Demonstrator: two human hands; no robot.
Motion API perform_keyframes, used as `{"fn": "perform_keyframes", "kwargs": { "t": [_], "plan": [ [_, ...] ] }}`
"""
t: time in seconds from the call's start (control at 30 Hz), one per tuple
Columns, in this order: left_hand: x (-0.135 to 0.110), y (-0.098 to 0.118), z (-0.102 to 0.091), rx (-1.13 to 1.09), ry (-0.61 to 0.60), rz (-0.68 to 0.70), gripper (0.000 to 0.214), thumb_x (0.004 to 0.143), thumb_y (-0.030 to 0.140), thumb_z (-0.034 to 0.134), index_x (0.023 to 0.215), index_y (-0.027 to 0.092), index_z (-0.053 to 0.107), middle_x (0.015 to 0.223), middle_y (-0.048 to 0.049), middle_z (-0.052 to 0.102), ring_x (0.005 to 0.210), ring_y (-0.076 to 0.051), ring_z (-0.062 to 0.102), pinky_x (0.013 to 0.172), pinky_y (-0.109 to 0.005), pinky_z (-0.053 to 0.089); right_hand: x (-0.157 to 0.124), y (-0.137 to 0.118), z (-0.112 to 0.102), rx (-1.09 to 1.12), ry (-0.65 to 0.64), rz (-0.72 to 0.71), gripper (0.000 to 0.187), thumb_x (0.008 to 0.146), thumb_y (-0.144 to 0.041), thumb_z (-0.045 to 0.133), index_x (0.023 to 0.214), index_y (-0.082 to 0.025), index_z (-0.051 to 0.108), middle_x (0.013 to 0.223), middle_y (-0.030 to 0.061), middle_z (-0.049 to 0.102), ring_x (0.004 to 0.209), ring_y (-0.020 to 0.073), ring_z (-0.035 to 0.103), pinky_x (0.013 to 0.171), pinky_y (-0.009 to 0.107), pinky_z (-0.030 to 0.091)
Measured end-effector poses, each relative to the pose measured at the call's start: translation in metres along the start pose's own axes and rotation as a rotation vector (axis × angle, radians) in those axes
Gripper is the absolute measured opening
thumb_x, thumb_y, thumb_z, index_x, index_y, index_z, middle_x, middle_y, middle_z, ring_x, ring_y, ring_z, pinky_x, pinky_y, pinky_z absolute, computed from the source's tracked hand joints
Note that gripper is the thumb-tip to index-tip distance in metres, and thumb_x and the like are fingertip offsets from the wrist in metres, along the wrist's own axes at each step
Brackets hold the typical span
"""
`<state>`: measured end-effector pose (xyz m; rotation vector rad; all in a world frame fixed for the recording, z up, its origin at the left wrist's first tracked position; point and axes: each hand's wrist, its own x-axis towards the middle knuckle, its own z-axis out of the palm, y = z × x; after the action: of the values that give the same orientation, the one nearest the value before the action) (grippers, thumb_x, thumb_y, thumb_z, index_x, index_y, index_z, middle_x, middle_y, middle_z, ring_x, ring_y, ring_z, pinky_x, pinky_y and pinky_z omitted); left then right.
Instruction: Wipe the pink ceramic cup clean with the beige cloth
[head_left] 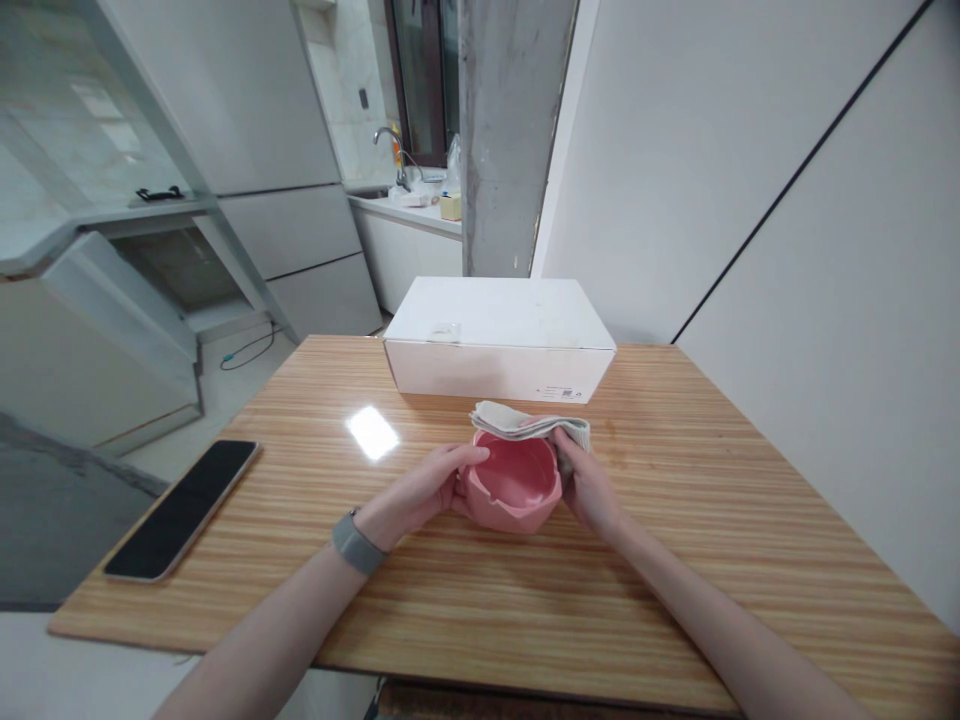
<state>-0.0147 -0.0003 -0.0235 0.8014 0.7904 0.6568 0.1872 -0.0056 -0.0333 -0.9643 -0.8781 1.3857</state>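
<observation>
A pink faceted ashtray [517, 512] with notches in its rim is tilted toward me above the table, its hollow showing. My left hand [435, 482] grips its left side, thumb over the rim and fingers underneath. On the opposite side, my right hand [589, 485] pinches a folded light grey cloth [517, 422]. The cloth lies along the ashtray's far and right rim, and part of it hangs down beside the right wall. Some fingers of my right hand are hidden behind the cloth and ashtray.
Behind the ashtray stands a closed white box [499, 370] on the wood-grain table [675, 560]. A smartphone [184, 510] lies near the table's left edge. A white wall [810, 240] rises close on the right. Farther back are cabinets and a sink with a tap [397, 160].
</observation>
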Motion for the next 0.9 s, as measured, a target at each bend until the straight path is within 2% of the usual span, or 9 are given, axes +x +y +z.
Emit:
{"fn": "perform_keyframes", "kwargs": {
  "t": [0.1, 0.2, 0.3, 0.4, 0.53, 0.7, 0.9],
  "plan": [
    [0.001, 0.002, 0.004, -0.028, 0.023, 0.078, 0.032, 0.074, 0.041, 0.075, 0.077, 0.011, 0.065, 0.064, -0.0043, 0.066, 0.055, -0.014, 0.061, 0.057, -0.030, 0.057, 0.001, 0.003, 0.001, 0.011, -0.014, -0.054, 0.038, 0.073, -0.059, 0.070, 0.096, -0.028, 0.073, 0.106, 0.0006, 0.076, 0.112, 0.0286, 0.065, 0.102, 0.040, 0.046],
    [0.001, 0.001, 0.012, -0.059, 0.039, 0.156, 0.031, 0.075, 0.039, 0.076, 0.084, 0.012, 0.064, 0.066, -0.0020, 0.066, 0.056, -0.011, 0.060, 0.062, -0.029, 0.057, 0.002, 0.006, 0.002, 0.003, 0.000, -0.163, 0.035, 0.079, -0.055, 0.067, 0.102, -0.029, 0.072, 0.115, -0.0001, 0.073, 0.122, 0.0271, 0.058, 0.110, 0.040, 0.039],
    [0.001, -0.003, 0.022, -0.108, 0.019, 0.229, 0.038, 0.075, 0.034, 0.077, 0.102, 0.012, 0.063, 0.082, -0.0065, 0.071, 0.068, -0.015, 0.066, 0.071, -0.032, 0.057, -0.001, 0.004, 0.003, -0.056, 0.035, -0.270, 0.031, 0.083, -0.050, 0.064, 0.106, -0.030, 0.071, 0.120, -0.0002, 0.070, 0.126, 0.0262, 0.055, 0.112, 0.040, 0.036],
    [0.000, -0.009, 0.029, -0.180, -0.029, 0.275, 0.042, 0.075, 0.029, 0.078, 0.109, 0.013, 0.060, 0.100, -0.0112, 0.071, 0.081, -0.018, 0.068, 0.080, -0.035, 0.056, -0.003, -0.001, 0.001, -0.113, 0.041, -0.339, 0.028, 0.086, -0.047, 0.062, 0.105, -0.029, 0.072, 0.121, 0.0005, 0.070, 0.126, 0.0262, 0.054, 0.113, 0.038, 0.034],
    [0.002, -0.011, 0.028, -0.163, -0.069, 0.234, 0.040, 0.076, 0.027, 0.077, 0.110, 0.014, 0.061, 0.105, -0.0111, 0.070, 0.082, -0.017, 0.066, 0.079, -0.034, 0.055, 0.001, -0.005, -0.006, -0.076, 0.047, -0.294, 0.030, 0.084, -0.049, 0.064, 0.104, -0.028, 0.073, 0.114, 0.0010, 0.073, 0.121, 0.0282, 0.058, 0.110, 0.040, 0.039],
    [0.002, -0.007, 0.018, -0.134, -0.057, 0.149, 0.038, 0.089, 0.043, 0.058, 0.110, 0.012, 0.066, 0.104, -0.0116, 0.070, 0.089, -0.019, 0.064, 0.077, -0.030, 0.052, 0.004, -0.003, -0.009, -0.038, 0.006, -0.202, 0.032, 0.082, -0.051, 0.067, 0.102, -0.026, 0.074, 0.107, 0.0008, 0.075, 0.115, 0.0282, 0.062, 0.107, 0.039, 0.041],
    [0.002, -0.004, 0.007, -0.068, -0.052, 0.068, 0.036, 0.080, 0.041, 0.069, 0.101, 0.013, 0.070, 0.093, -0.0090, 0.071, 0.078, -0.019, 0.064, 0.070, -0.033, 0.053, 0.001, -0.005, -0.003, -0.002, -0.043, -0.140, 0.033, 0.077, -0.054, 0.071, 0.094, -0.025, 0.075, 0.096, 0.0016, 0.077, 0.103, 0.0288, 0.068, 0.101, 0.042, 0.047]
  ]
}}
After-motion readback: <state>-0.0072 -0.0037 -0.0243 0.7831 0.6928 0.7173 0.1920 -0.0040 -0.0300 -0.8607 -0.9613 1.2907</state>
